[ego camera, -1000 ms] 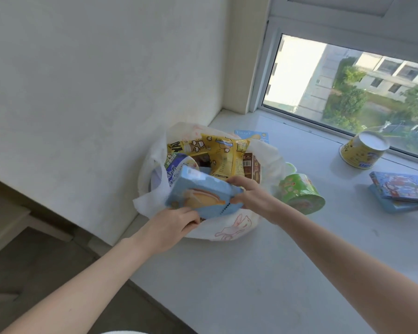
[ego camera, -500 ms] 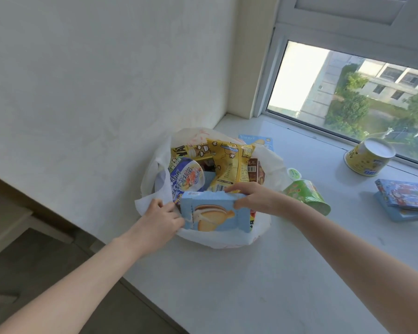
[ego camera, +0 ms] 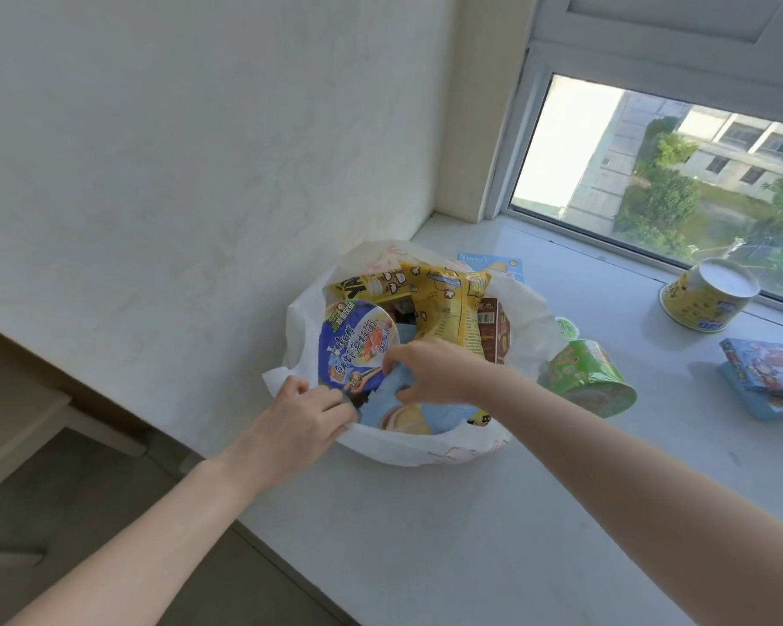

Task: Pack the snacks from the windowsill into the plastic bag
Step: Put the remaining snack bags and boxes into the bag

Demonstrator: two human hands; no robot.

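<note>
The left hand (ego camera: 297, 415) grips the plastic bag (ego camera: 426, 450) rim; right hand (ego camera: 430, 370) fingers seemingly pinch the blue box (ego camera: 448, 413).

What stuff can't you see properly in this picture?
Head view, all:
- light blue box: picture half covered by the right hand and plastic bag rim.
- blue packet: mostly behind the bag.
- blue boxes: cut off by the right edge.
- bag's bottom: buried under snacks.

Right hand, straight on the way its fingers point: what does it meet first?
The right hand points leftward inside the plastic bag, so it would most likely meet the blue-lidded noodle cup first. Its fingertips look very near the lid's edge; depth is unclear, so they may be touching it.
</note>
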